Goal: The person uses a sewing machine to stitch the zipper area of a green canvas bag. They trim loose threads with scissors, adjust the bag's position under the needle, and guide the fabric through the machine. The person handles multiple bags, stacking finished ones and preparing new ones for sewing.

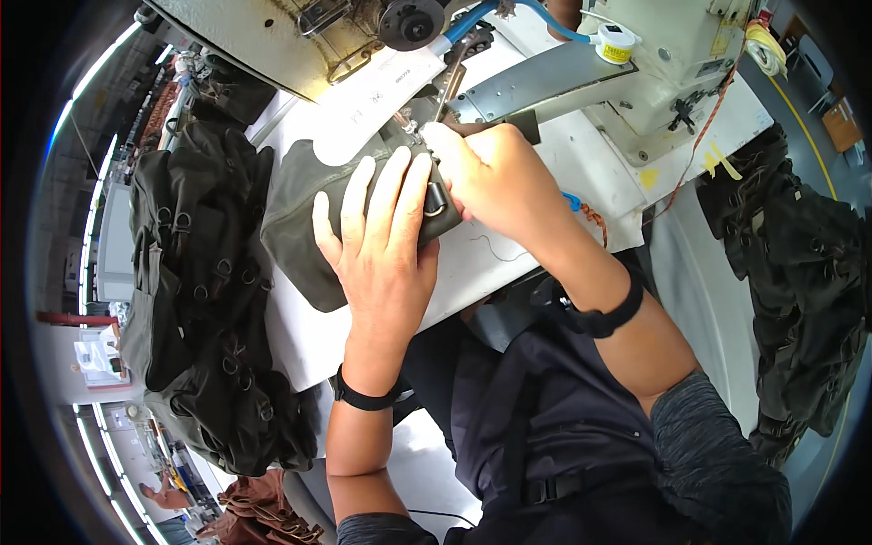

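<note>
A dark olive fabric bag (300, 218) lies on the white table in front of the sewing machine (413, 123), its far edge up at the presser foot. My left hand (381, 241) rests flat on top of the bag with the fingers spread. Beside those fingers a metal D-ring (436, 200) sits on a short tab. My right hand (490, 177) is closed at the bag's right edge, close to the needle area, and appears to grip the fabric there. Its fingertips are mostly hidden.
Dark bags with metal rings (200, 291) are heaped at the left, and more dark bags (799, 272) hang at the right. The machine's arm (536, 86) spans the table's far side. A blue tube (545, 18) and an orange cord (699, 136) run nearby.
</note>
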Available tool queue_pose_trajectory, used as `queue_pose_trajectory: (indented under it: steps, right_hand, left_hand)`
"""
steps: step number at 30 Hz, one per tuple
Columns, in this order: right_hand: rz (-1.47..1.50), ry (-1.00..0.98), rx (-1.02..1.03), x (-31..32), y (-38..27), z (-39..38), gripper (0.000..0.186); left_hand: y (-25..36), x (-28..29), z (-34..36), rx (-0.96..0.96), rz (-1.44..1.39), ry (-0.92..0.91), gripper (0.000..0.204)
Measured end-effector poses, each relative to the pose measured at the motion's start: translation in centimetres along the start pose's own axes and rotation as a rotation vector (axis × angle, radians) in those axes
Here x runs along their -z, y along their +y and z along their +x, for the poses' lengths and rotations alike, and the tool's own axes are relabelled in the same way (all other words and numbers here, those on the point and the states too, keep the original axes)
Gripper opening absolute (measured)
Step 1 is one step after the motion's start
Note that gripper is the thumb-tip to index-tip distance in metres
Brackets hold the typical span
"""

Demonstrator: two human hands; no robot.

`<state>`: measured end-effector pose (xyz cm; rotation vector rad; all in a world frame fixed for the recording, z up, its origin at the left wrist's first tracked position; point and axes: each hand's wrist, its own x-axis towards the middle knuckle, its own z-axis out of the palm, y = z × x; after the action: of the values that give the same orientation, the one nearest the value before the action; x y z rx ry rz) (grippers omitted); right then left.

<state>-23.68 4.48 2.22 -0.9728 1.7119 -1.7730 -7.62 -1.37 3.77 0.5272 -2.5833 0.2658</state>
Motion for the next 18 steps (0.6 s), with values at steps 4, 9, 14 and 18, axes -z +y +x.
queue_pose_trajectory:
  steps: [4,9,14,18]
  right_hand:
    - [0.136,-0.014,0.018,-0.1,0.8,-1.1,0.042]
    - [0.475,-0.123,-0.146,0.9,0.3,-2.8,0.025]
    - [0.524,-0.162,-0.166,1.2,-0.4,-2.6,0.026]
    - [0.535,-0.167,-0.187,1.3,-0.4,-2.6,0.025]
  left_hand:
    - [0.0,-0.4,-0.2,-0.005,-0.001,0.027,0.084]
    - [0.7,-0.3,-0.1,0.045,-0.064,0.049,0.083]
    - [0.7,-0.2,0.0,0.076,-0.116,0.046,0.086]
    - [0.8,-0.7,0.1,0.089,-0.136,0.083,0.085]
